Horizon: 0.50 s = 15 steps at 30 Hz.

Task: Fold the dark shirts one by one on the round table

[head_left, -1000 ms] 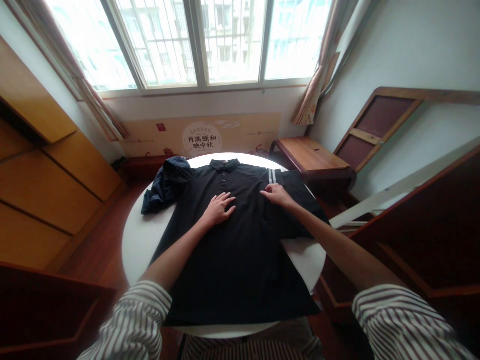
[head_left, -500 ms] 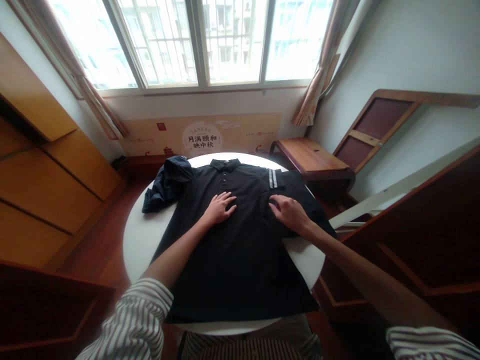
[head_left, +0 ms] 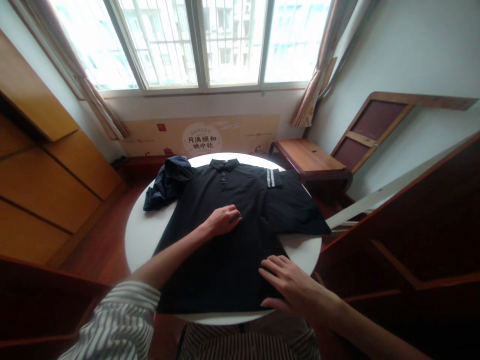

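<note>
A black polo shirt [head_left: 210, 265] lies spread over a round white table [head_left: 140, 240], its buttoned collar pointing away from me. On its right a short sleeve with two white stripes [head_left: 270, 178] rests beside a wide flap of dark cloth [head_left: 300, 207]. My left hand [head_left: 224, 220] is at mid-chest, fingers curled together against the fabric; their tips are partly hidden. Near the shirt's lower right side is my right hand [head_left: 283, 282], fingers and thumb apart, covering the hem corner there.
A crumpled dark blue garment [head_left: 167, 182] sits at the table's far left. Beyond the table are a low wooden stand [head_left: 311, 155] and a printed panel [head_left: 232, 135] under the window. Dark wooden furniture [head_left: 412, 255] closes in on the right, yellow cabinets [head_left: 41, 190] on the left.
My right hand has moved from beside the striped sleeve down toward me, to the lower right hem. My left hand has slid slightly nearer, its spread fingers now curled.
</note>
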### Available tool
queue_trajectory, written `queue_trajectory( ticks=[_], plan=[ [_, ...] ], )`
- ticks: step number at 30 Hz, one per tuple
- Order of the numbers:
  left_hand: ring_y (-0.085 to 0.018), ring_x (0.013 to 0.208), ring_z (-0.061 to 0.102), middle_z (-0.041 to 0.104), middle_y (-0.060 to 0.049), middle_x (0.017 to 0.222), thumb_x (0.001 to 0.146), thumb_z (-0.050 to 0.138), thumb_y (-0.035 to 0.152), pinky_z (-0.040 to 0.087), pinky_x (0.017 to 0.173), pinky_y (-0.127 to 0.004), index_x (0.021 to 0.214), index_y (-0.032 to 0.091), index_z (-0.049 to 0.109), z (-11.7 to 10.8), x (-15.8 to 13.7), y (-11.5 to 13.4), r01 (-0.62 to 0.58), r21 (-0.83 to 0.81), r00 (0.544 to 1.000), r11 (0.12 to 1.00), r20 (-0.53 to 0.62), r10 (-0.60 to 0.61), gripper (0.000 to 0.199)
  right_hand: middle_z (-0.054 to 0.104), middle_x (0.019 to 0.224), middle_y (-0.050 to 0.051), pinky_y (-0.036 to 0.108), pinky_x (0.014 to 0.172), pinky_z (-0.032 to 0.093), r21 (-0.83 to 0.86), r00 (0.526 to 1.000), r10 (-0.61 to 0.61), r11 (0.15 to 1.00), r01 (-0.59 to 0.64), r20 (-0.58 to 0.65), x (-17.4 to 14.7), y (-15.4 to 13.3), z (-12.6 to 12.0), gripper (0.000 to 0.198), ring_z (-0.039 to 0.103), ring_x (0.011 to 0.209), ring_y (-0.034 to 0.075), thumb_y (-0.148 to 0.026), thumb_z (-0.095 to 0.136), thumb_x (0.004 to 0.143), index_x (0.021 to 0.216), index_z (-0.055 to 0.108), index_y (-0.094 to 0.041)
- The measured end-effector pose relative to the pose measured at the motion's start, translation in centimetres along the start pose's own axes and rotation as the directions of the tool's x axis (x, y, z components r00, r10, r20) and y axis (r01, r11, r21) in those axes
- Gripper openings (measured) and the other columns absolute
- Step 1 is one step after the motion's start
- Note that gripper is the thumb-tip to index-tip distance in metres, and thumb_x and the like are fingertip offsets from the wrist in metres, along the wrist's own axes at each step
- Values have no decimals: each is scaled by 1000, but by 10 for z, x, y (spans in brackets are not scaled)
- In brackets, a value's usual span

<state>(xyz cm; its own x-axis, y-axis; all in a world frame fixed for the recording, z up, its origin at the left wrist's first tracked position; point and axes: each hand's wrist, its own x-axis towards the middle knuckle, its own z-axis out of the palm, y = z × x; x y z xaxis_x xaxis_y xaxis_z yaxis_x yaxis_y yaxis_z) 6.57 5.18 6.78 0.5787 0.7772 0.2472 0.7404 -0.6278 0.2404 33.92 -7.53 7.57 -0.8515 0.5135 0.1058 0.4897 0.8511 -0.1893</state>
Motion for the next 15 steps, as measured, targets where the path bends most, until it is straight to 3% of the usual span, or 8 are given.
queue_trajectory(
  ticks=[3, 7, 10, 13, 15],
  plan=[
    [-17, 86, 61, 64, -6, 90, 101, 44, 43, 49, 80, -29, 93, 20, 66, -19, -44, 46, -178, -89, 970, 980, 148, 190, 33, 63, 105, 13, 43, 83, 43, -15, 1000, -14, 1000, 14, 13, -1, -6, 3, 44, 55, 96, 28, -53, 59, 91, 111, 64, -14],
    [-21, 90, 62, 64, -6, 100, 81, 67, 62, 48, 79, -31, 111, 22, 61, -33, -107, 87, -194, -159, 928, 968, 290, 234, 50, 64, 104, 11, 42, 84, 43, 24, 998, -60, 998, 59, 29, 6, -18, 2, 49, 56, 95, 27, -56, 60, 89, 115, 62, -14],
    [-22, 95, 61, 62, -7, 106, 85, 69, 48, 49, 81, -32, 117, 22, 58, -32, -133, 95, -135, -114, 928, 984, 335, 166, 43, 64, 99, 9, 39, 79, 42, 2, 995, -96, 995, 96, 22, 15, -26, 5, 35, 57, 92, 24, -46, 58, 93, 109, 63, -15],
    [-20, 93, 60, 62, -8, 102, 95, 54, 26, 50, 81, -30, 108, 20, 61, -28, -142, 97, -113, -103, 935, 988, 325, 141, 16, 63, 93, 7, 37, 74, 41, -51, 988, -154, 987, 155, 11, 23, -32, 10, 17, 55, 85, 22, -28, 50, 97, 99, 62, -16],
    [-20, 91, 60, 63, -8, 100, 96, 47, 18, 50, 80, -30, 102, 18, 61, -28, -143, 99, -102, -102, 938, 990, 322, 130, 16, 62, 90, 6, 36, 71, 40, -79, 983, -183, 980, 183, 12, 27, -33, 13, 13, 54, 82, 21, -21, 48, 95, 95, 61, -16]
  ],
)
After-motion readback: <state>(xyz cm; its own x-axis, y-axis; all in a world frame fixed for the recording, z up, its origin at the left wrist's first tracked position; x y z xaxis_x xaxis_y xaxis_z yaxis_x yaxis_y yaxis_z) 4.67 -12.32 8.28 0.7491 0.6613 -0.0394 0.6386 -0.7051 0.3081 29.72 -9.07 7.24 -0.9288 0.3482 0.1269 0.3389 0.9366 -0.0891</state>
